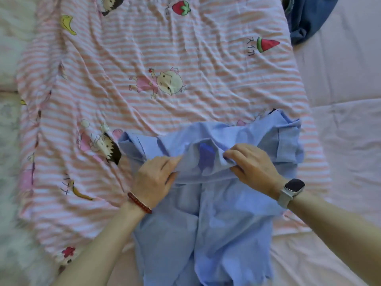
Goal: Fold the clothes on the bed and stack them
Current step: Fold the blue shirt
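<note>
On the pink-and-white striped cotton sheet with cartoon girls and fruit printed on it, we see a light blue woven shirt spread out near the lower middle of the view, its body running down toward the bottom edge and its upper part bunched into a fold across the top. Our left hand pinches the fold at its left side, fingers curled into the cloth, and our right hand grips the same fold at its right side with fingertips tucked under the fabric — both hands closed on the shirt, well apart from each other with a darker blue patch of the garment showing between them. A sleeve or cuff end sticks out to the left of the fold, lying over a printed cartoon head, and more folded blue cloth is heaped at the right end.

A red beaded bracelet circles the left wrist; a pale-strapped smartwatch with a dark square face sits on the right wrist.

At the top right corner, a dark blue denim-like garment lies crumpled, partly on the striped sheet's edge and partly on the plain pale pink bedding that covers the right side. A whitish patterned blanket borders the striped sheet on the left.
</note>
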